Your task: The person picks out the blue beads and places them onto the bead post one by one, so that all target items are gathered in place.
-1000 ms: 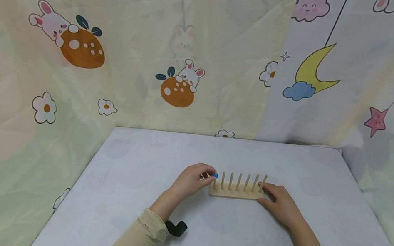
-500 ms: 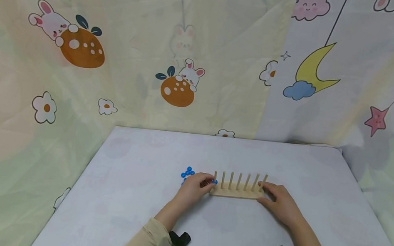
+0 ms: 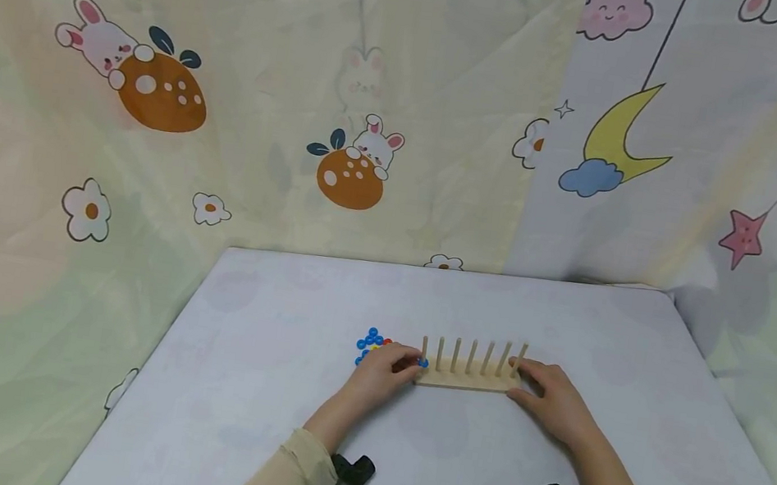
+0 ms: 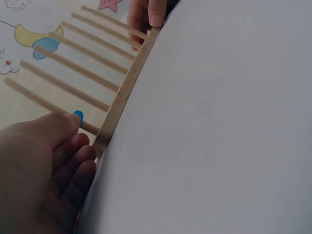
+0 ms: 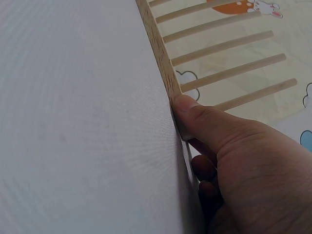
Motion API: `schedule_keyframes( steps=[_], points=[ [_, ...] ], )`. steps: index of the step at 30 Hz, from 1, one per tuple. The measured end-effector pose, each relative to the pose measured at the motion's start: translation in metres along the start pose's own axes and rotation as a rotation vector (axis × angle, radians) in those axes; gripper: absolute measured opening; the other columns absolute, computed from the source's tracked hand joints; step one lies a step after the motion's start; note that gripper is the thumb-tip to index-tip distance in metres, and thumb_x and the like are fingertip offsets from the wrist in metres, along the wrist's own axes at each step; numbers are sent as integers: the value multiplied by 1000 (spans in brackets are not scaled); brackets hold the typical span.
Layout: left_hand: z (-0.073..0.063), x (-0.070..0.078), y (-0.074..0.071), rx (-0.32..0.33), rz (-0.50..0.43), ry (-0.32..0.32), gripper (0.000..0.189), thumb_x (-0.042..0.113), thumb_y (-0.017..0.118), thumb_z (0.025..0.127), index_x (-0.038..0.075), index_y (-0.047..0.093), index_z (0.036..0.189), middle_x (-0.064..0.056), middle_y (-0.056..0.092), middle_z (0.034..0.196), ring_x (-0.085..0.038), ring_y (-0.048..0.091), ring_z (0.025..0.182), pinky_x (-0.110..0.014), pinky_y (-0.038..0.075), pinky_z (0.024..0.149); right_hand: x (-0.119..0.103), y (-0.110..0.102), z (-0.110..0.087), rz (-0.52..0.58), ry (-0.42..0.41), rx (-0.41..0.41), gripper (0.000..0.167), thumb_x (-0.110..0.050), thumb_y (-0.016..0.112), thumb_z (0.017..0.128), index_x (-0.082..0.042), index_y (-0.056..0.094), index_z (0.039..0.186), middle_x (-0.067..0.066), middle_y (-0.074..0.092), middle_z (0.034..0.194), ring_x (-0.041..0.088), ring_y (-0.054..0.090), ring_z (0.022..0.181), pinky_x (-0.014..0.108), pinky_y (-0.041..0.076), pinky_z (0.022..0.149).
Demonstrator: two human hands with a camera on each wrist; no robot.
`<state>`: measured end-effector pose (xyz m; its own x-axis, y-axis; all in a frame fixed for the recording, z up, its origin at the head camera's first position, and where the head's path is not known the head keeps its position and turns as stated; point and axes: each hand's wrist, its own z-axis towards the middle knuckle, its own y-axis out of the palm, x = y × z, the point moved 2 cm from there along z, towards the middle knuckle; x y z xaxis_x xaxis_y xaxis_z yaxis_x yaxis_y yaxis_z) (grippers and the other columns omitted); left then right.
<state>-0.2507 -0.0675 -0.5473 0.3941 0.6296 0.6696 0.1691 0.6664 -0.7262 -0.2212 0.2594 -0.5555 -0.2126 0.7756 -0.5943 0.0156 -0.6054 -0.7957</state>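
Observation:
A wooden peg board (image 3: 467, 381) with a row of several upright pegs stands on the table. My left hand (image 3: 381, 372) is at its left end and pinches a blue bead (image 4: 78, 116), which sits on the leftmost peg (image 4: 36, 95) low down near the base. The thumb lies over part of the bead in the left wrist view. At the other end my right hand (image 3: 556, 400) grips the board's right end, its thumb (image 5: 187, 105) pressed on the front edge of the base.
Just behind the left hand lies a cluster of small beads, mostly blue beads (image 3: 372, 333) with a red bead (image 3: 387, 342) and some yellow; the hand hides part of it. A white cloth covers the table (image 3: 444, 482). A printed curtain (image 3: 262, 134) hangs behind it.
My left hand has moved slightly right and down, bringing the blue bead from the top of the leftmost peg to low on it. The bead cluster has come into view. My right hand stays put.

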Motion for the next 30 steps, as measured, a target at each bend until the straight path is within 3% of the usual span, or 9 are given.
schedule_keyframes(
  steps=[11, 30],
  points=[
    [8, -9, -1, -60, 117, 121, 32, 36, 65, 96, 21, 68, 124, 8, 66, 104, -2, 55, 87, -19, 48, 76, 0, 1, 0, -3, 2, -2, 59, -40, 71, 89, -12, 56, 139, 17, 58, 135, 39, 51, 122, 61, 40, 102],
    [7, -9, 1, -82, 185, 69, 31, 35, 63, 97, 23, 68, 124, 9, 66, 109, -3, 57, 93, -22, 50, 81, -2, 1, 0, -5, -12, 14, 55, -36, 72, 89, -13, 58, 138, 18, 59, 136, 39, 52, 120, 61, 40, 101]
  ],
)
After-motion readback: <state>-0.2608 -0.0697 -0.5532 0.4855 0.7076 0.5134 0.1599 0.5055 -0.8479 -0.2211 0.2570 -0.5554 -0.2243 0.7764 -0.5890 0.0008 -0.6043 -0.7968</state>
